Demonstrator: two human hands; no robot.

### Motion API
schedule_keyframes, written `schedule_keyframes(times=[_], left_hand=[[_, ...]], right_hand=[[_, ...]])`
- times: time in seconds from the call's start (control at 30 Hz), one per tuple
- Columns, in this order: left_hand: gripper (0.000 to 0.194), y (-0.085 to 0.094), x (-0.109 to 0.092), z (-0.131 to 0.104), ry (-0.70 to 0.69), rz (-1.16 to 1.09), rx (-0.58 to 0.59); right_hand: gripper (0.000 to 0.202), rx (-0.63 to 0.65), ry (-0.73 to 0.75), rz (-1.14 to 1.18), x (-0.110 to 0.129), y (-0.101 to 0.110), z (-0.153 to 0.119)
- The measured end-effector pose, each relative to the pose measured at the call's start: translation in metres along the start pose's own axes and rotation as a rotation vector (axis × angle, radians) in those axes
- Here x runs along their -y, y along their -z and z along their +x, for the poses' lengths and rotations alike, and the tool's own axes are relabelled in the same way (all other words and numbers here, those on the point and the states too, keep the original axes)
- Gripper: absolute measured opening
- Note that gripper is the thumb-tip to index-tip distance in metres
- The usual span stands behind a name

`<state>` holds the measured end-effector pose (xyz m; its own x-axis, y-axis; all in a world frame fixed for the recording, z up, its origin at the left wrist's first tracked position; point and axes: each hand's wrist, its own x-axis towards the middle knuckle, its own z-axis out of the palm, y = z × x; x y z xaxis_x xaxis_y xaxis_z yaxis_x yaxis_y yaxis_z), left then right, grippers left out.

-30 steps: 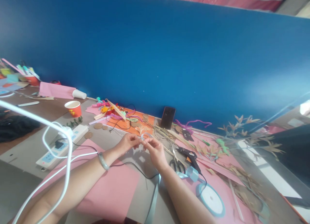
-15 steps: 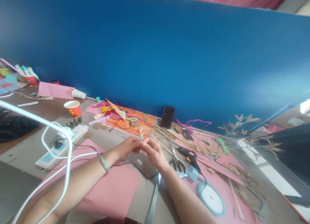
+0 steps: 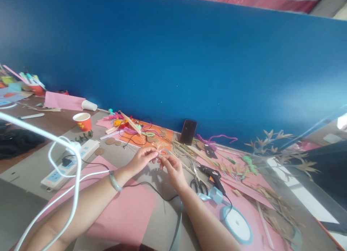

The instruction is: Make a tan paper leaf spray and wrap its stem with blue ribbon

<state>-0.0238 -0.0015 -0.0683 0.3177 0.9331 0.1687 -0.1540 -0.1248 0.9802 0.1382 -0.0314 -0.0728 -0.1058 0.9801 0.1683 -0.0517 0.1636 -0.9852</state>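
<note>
Above the middle of the table, my left hand and my right hand meet fingertip to fingertip. Both pinch a pale blue ribbon, which makes a small loop over the right fingers. Its pinched part is mostly hidden by the fingertips. A long ribbon tail hangs below my right forearm toward the table's front edge. A bangle circles my left wrist. To the right of my right hand lie black-handled scissors and a black glue gun. Close by is a ribbon spool with a white centre.
A white power strip and looping white cables cross the left side. A red paper cup stands behind them. Pink paper lies under my arms. A phone leans on the blue wall, with dried stems and pipe cleaners around it.
My fingertips have drawn slightly apart, the left hand opening out a little from the right. The hanging ribbon tail has swung to the right and shows narrower.
</note>
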Motion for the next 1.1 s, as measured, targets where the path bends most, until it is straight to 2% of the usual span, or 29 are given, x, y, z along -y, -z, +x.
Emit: schedule_keyframes(times=[0.13, 0.37, 0.43, 0.53, 0.63, 0.77, 0.93, 1.1], left_hand=[[0.023, 0.0, -0.002, -0.004, -0.006, 0.04, 0.031], [0.045, 0.002, 0.002, -0.003, -0.001, 0.089, 0.095], [0.046, 0.003, 0.003, -0.003, -0.005, 0.089, 0.093], [0.042, 0.003, 0.005, -0.002, -0.004, 0.103, 0.086], [0.039, 0.003, 0.008, -0.001, 0.009, 0.151, 0.081], [0.041, 0.004, 0.011, 0.0, 0.013, 0.238, 0.039], [0.042, 0.007, 0.013, 0.0, -0.053, 0.388, -0.037], [0.042, 0.013, 0.016, 0.002, -0.091, 0.467, -0.048]], right_hand=[[0.03, -0.043, 0.016, -0.006, -0.002, 0.0, 0.001], [0.045, -0.049, 0.004, -0.03, 0.002, -0.002, -0.002], [0.039, -0.037, 0.014, -0.046, 0.004, -0.002, -0.002], [0.016, -0.051, 0.014, 0.027, 0.004, -0.002, -0.002], [0.013, -0.081, 0.005, 0.101, 0.002, -0.001, -0.001], [0.016, -0.087, 0.011, 0.086, 0.002, 0.001, -0.001], [0.019, -0.078, 0.021, -0.05, 0.001, 0.004, 0.001], [0.022, -0.045, 0.06, -0.232, 0.003, 0.01, 0.004]])
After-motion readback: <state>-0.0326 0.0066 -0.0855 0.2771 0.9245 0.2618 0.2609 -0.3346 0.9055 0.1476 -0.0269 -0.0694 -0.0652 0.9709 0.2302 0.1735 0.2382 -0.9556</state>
